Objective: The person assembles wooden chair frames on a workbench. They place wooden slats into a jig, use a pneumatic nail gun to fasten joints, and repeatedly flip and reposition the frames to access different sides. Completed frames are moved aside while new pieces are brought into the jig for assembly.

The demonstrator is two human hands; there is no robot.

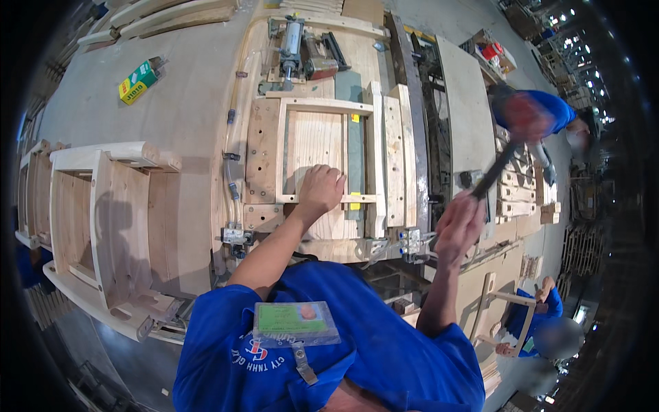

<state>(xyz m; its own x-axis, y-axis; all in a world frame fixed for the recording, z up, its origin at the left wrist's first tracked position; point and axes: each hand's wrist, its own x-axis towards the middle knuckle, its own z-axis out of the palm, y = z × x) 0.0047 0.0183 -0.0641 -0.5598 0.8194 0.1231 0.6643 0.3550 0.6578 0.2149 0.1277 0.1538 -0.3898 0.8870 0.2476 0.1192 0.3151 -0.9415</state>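
Observation:
A pale wooden frame lies flat in the clamping jig on the bench before me. My left hand presses down on its near end, fingers bent over the wood by the near rail and the narrow inner slat. Raised to the right, my right hand is closed round the dark handle of a mallet. Its reddish head is up and away from the frame, smeared by motion. Along the frame's right side stands a thicker wooden post, against the jig's drilled block.
An air cylinder and a nail gun lie beyond the frame. Assembled wooden frames stand at left, near a green-yellow box. Air valves line the near edge. Two co-workers in blue are at right.

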